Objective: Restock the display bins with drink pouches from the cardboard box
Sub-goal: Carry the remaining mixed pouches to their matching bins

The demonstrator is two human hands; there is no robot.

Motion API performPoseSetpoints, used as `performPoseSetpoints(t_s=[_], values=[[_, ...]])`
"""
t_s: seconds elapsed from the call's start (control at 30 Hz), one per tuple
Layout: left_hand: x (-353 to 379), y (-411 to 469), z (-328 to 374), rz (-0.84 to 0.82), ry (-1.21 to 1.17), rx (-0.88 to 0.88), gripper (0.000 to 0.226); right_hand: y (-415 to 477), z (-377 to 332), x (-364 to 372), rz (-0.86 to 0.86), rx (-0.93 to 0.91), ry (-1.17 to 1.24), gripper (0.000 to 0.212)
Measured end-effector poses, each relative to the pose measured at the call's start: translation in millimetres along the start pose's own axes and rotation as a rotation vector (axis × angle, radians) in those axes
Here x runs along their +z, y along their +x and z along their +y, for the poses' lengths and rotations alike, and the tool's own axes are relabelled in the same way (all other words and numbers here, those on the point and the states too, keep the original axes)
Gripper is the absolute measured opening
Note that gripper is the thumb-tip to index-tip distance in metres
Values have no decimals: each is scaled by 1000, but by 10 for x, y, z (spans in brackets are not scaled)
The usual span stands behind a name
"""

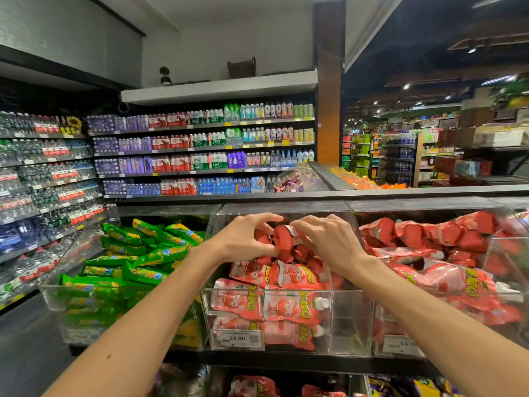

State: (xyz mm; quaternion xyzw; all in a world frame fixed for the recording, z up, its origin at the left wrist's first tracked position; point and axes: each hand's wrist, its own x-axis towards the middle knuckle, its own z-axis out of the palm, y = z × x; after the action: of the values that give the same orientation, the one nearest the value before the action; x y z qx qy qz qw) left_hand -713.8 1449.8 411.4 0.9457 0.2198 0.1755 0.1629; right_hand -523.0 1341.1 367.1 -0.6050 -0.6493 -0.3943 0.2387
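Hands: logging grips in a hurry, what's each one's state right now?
Left hand: grips red pouches in the middle bin.
Right hand: grips the red pouches too.

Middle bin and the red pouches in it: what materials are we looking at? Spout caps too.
Middle bin: clear rigid plastic, likely acrylic. The walls are see-through, with glossy reflections and crisp edges.
Red pouches: flexible printed film with a glossy finish. They crumple, wrinkle and catch highlights.
Spout caps: white hard plastic, probably moulded. They are too small in this view to judge the finish.
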Motion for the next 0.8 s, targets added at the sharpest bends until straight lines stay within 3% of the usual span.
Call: performPoseSetpoints(t_s=[0.07,0.17,0.3,0.37,0.47,0.67,0.8], values=[[73,-1,24,21,-37,5,50,52,3,35,-87,28,36,28],[214,72,18,221,113,19,28,113,-16,47,-276,150,188,39],[372,165,-6,389,325,-16,28,173,-45,10,-487,214,332,57],[419,221,-44,416,368,-55,31,211,-40,33,-560,233,246,51],[480,296,-40,404,363,-107,32,245,-38,150,-597,247,113,21],[606,336,-30,423,289,-170,31,275,-99,160,-707,284,18,31],[566,269,-63,390,294,-131,39,189,-157,56,-612,323,39,45]])
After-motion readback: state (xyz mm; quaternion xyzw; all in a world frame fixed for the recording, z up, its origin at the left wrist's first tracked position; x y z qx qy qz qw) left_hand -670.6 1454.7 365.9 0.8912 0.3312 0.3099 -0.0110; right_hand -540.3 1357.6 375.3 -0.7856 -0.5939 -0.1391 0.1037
